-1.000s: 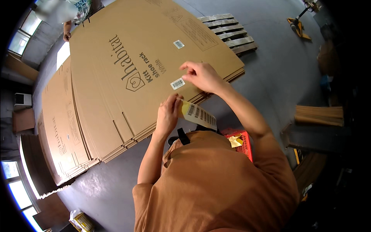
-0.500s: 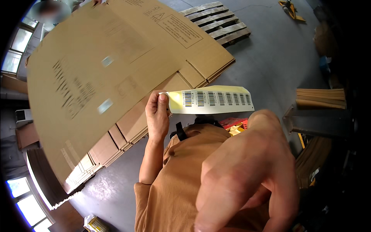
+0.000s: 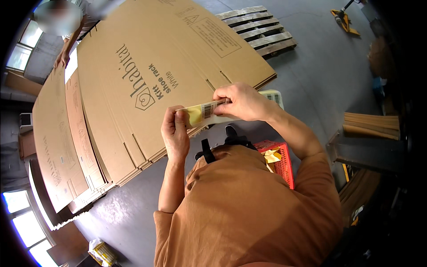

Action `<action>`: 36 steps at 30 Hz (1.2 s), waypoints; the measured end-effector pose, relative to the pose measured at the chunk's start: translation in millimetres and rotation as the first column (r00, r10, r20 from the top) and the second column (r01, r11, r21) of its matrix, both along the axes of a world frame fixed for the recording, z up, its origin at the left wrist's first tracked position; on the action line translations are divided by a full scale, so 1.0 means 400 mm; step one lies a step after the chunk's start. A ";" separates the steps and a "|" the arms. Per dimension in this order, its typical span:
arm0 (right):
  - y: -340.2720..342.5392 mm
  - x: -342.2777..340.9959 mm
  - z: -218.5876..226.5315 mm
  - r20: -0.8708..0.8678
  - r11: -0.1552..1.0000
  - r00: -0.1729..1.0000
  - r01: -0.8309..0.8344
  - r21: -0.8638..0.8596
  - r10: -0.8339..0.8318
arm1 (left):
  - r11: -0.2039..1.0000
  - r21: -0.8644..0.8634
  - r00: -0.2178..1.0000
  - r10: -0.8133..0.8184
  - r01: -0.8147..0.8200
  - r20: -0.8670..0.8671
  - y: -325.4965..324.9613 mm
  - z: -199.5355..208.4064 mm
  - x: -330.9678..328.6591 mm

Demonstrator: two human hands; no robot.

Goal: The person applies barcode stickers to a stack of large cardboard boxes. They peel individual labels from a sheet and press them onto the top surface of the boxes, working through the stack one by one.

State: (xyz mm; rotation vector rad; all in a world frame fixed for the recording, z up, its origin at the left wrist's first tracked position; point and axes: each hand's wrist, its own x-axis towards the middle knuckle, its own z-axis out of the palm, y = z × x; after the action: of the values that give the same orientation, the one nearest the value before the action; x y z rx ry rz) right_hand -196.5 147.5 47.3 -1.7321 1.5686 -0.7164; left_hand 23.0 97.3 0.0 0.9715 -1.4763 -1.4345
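My left hand (image 3: 175, 133) is closed on the left end of a strip of barcode labels (image 3: 194, 115), thumb on top. A bare yellowish backing shows beside that thumb, then a white label with black bars. My right hand (image 3: 244, 101) pinches the strip near its middle and hides several labels. Whether a label is lifted between those fingertips I cannot make out. The strip's far right end shows beyond my right wrist. Both hands are over the near edge of a stack of flat brown cartons (image 3: 178, 58).
Another person's hand (image 3: 63, 58) is at a flat carton sheet (image 3: 55, 138) on the left. A wooden pallet (image 3: 260, 31) lies behind the stack. By my right side stands a red plastic crate (image 3: 284, 167) with yellowish paper. A dark metal beam (image 3: 364, 144) is farther right.
My right hand has swung up from low in front of me to the label strip. The top carton sheet has shifted left, uncovering the printed carton beneath.
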 end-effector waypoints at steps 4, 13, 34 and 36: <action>-0.019 0.003 -0.030 0.085 1.000 0.996 -0.024 -0.004 0.025 | 0.998 0.046 0.999 -0.040 0.039 0.020 -0.014 0.023 -0.001; -0.078 -0.001 -0.022 0.078 0.982 0.996 -0.066 0.179 0.052 | 0.986 0.145 0.995 -0.086 0.079 0.044 -0.069 -0.005 -0.016; -0.297 -0.079 -0.052 0.028 0.886 0.998 -0.041 -0.462 0.060 | 0.972 -0.063 0.859 0.232 -0.228 0.457 -0.210 -0.126 -0.093; -0.394 -0.136 0.026 0.115 0.995 0.993 -0.004 -0.103 0.016 | 0.969 -0.188 0.873 0.230 -0.163 0.431 -0.206 -0.145 -0.090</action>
State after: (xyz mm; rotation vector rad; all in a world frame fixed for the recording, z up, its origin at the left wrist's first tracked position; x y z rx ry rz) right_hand -250.9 -9.9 57.6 -1.7386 1.4662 -0.8902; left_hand -13.1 14.8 -57.8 1.3833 -1.7240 -0.9735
